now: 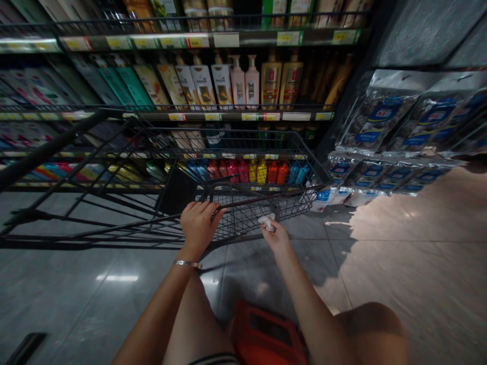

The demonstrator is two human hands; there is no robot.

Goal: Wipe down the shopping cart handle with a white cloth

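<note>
- Crumpled white wad (267, 222) is pinched in the right hand (277, 235), at three o'clock from the left hand (198, 224).
- Black cart (175, 192) is gripped at its near top rim by the curled left hand.
- Blue-labelled packets (376, 119) are hung at two o'clock from the hands.
- Bottles (222, 83) are ranged on shelves (228, 116) at twelve o'clock, beyond the cart.

Inside a shop, a black shopping cart (177, 191) stands on a tiled floor (380, 274). Beyond the cart, shelves (258, 38) carry rows of pump bottles (251, 85) above printed price tags (289, 38); to its right, sealed packets (433, 117) hang in rows.
</note>
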